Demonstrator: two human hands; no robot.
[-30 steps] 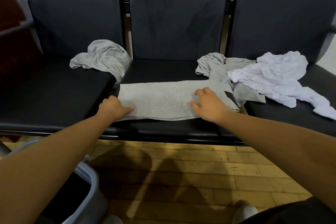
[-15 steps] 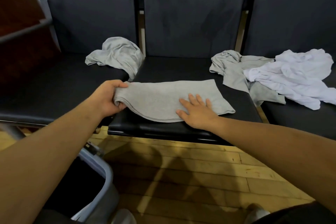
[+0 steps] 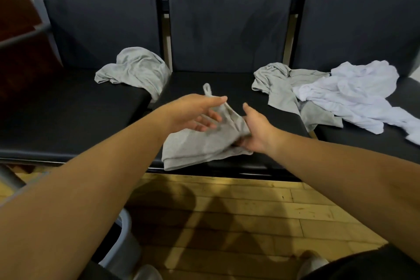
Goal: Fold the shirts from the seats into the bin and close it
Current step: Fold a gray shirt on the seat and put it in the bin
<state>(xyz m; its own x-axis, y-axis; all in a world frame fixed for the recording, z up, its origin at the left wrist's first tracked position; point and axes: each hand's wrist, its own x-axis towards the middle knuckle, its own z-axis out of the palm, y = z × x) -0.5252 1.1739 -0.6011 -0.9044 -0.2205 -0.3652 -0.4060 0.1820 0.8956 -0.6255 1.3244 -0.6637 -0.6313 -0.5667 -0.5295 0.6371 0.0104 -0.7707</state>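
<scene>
The main risk is the fold coming undone; the grey shirt (image 3: 204, 143) sits at the very front lip of the middle seat (image 3: 227, 84), its near corner overhanging toward 6 o'clock, so a loose lift could let the layers slide apart or drop to the wooden floor (image 3: 227, 211). The left hand (image 3: 195, 113) hovers over the cloth's 12 o'clock edge with fingers stretched out; it is blurred, and I cannot tell whether it pinches the fabric that rises behind it. The right hand (image 3: 254, 129) grasps the bundle's 3 o'clock end, fingers curled beneath and thumb raised clear; a one-sided hold like this would probably let the far end sag. The bin (image 3: 127, 234) lies at 7 o'clock, mostly hidden behind the left forearm, so the carry is partly blind.

The shirt looks soft, thin, heathered grey, doubled into a rough slab with uneven edges and a small loop sticking up at 12 o'clock.
</scene>
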